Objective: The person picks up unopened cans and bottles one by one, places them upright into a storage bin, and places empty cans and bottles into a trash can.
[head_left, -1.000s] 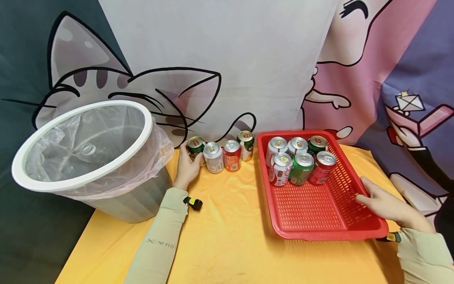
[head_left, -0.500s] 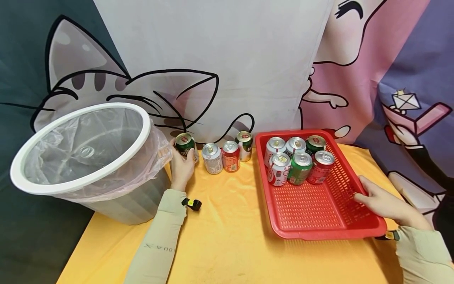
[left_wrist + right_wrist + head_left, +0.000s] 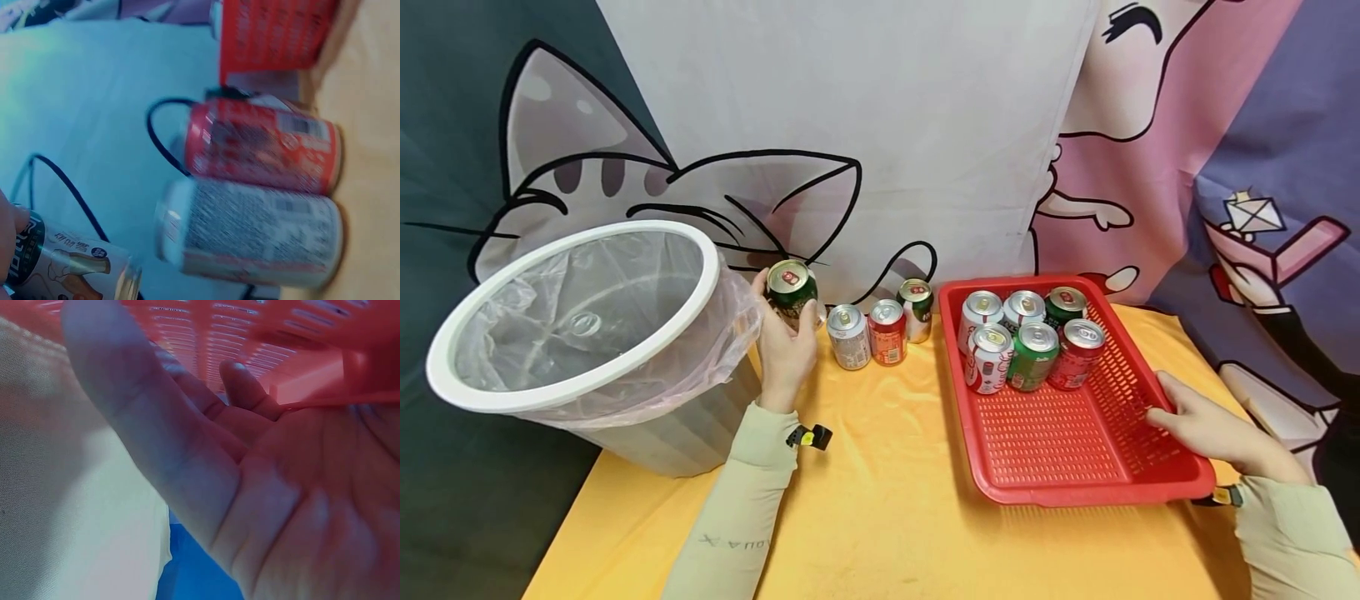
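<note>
A dark green and white drink can (image 3: pixel 792 292) is gripped by my left hand (image 3: pixel 785 358), off the table beside the bin. Its white lower part, the can's printed side (image 3: pixel 81 262), shows at the lower left of the left wrist view. Just right of it stand a silver can (image 3: pixel 851 337), a red can (image 3: pixel 888 333) and a green-and-white can (image 3: pixel 917 308). My right hand (image 3: pixel 1213 429) holds the right side of a red plastic basket (image 3: pixel 1093 497), thumb over the rim. In the right wrist view its fingers (image 3: pixel 169 431) lie under the basket. Several upright cans (image 3: pixel 1032 358) fill the basket's far end.
A grey bin (image 3: pixel 677 446) with a white rim and clear liner stands at the left, close to my left hand. Yellow cloth (image 3: pixel 880 500) covers the table. A printed fabric backdrop (image 3: pixel 925 125) hangs behind.
My left hand has drawn the green-and-white can leftward from the row and lifted it. The right hand keeps its hold on the basket, which has not visibly moved.
</note>
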A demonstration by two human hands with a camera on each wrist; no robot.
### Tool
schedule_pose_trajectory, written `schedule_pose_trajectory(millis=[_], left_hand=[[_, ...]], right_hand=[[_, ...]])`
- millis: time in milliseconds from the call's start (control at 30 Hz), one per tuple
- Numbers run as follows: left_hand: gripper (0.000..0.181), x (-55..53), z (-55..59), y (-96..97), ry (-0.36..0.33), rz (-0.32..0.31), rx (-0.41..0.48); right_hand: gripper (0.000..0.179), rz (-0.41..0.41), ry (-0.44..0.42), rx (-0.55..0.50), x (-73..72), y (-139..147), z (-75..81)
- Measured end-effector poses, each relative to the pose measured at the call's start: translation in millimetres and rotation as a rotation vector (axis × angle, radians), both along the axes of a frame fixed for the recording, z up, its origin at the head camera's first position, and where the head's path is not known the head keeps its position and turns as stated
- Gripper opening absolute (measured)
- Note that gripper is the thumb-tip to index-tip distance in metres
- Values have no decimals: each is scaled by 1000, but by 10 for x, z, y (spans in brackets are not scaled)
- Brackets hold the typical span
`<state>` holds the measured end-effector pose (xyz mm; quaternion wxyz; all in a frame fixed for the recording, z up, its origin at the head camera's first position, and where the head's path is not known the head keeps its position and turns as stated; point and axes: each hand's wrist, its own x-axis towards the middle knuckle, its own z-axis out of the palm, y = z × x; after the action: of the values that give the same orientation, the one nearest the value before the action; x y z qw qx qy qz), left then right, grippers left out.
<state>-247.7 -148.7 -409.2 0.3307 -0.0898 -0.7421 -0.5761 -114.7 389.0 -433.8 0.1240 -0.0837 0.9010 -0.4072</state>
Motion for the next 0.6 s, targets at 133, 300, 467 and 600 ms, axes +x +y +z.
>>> schedule_pose_trajectory(millis=[133,300,467,600], left_hand=[[73,117,145,96,53,-65,-25],[70,266,258,232,107,-180,-61],[69,405,315,413,125,-332,-69],[70,509,315,597,70,-431,-77]], right_hand=[[47,0,-9,-8,-2,2,3],[45,6,-5,-18,-3,3,6],[44,6,9,-9,-6,2,3],[43,9,21,-2,-2,5,-5]])
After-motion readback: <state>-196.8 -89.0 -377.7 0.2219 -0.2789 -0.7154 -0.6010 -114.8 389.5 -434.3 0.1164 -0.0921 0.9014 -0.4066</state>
